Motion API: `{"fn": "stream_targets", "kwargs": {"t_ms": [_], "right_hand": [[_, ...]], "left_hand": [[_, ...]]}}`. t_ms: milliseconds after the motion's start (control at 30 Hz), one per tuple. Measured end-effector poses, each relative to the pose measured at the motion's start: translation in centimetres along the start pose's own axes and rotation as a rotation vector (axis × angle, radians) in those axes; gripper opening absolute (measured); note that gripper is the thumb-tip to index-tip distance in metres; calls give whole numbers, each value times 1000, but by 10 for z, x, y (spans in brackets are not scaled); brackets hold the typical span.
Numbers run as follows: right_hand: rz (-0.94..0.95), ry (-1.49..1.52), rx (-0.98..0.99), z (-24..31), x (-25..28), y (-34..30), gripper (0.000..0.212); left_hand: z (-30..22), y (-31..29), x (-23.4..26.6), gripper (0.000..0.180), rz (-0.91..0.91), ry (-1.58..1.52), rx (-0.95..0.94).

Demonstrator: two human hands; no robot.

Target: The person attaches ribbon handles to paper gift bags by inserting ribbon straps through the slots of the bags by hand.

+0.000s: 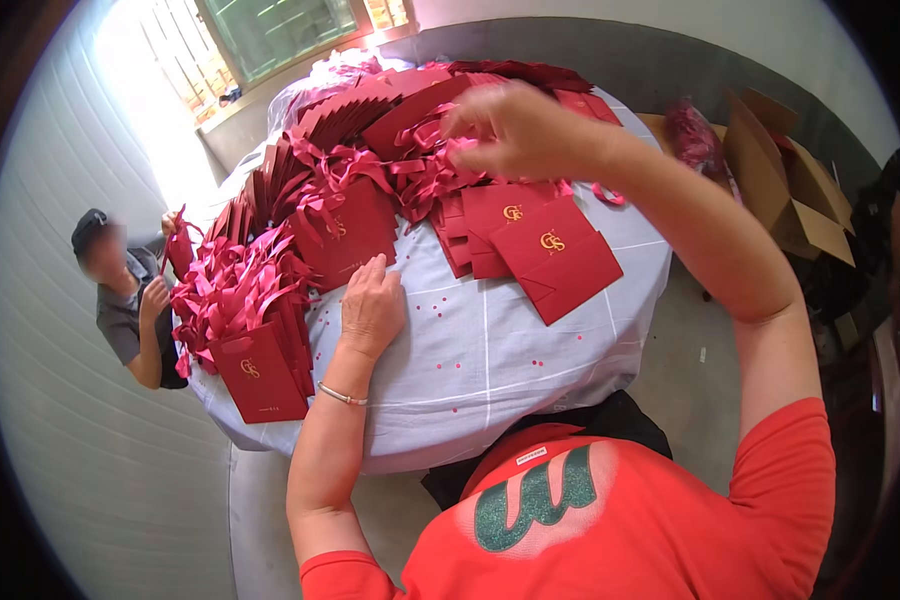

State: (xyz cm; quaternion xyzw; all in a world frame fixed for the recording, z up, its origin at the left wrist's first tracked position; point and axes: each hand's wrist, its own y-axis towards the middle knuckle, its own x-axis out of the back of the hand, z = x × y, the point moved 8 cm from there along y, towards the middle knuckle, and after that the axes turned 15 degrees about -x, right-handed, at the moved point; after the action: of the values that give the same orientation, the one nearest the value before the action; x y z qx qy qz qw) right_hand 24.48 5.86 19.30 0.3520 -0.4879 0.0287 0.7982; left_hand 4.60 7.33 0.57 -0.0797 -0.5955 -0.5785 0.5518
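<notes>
My left hand (372,308) lies flat, palm down, on the white checked tablecloth, its fingertips at the lower edge of a red paper gift bag (348,235) with a gold emblem. Raised over the middle of the heap is my right hand (510,130), its fingers bent and smeared by motion; I see nothing held in it. Below it are pink ribbons (435,170) and a fanned stack of red bags (556,258). Left of my left hand stands a bunch of red bags (260,375) topped with looped pink ribbons (240,290).
Long rows of red bags (350,115) line the round table's (420,420) far side. Small pink dots (450,365) are scattered on the cloth. At the left edge another person (130,300) handles a ribboned bag. An open cardboard box (785,180) stands at the right.
</notes>
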Motion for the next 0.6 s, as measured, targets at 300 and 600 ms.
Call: {"fn": "stream_targets", "kwargs": {"t_ms": [300,600], "right_hand": [[224,-296,-380,-86,-71,-180,117],[30,-108,-340,-81,-79,-196,104]], "left_hand": [[-23,3,12,9,-28,-140,-49],[-46,18,22,21,-92,-564,17]]}}
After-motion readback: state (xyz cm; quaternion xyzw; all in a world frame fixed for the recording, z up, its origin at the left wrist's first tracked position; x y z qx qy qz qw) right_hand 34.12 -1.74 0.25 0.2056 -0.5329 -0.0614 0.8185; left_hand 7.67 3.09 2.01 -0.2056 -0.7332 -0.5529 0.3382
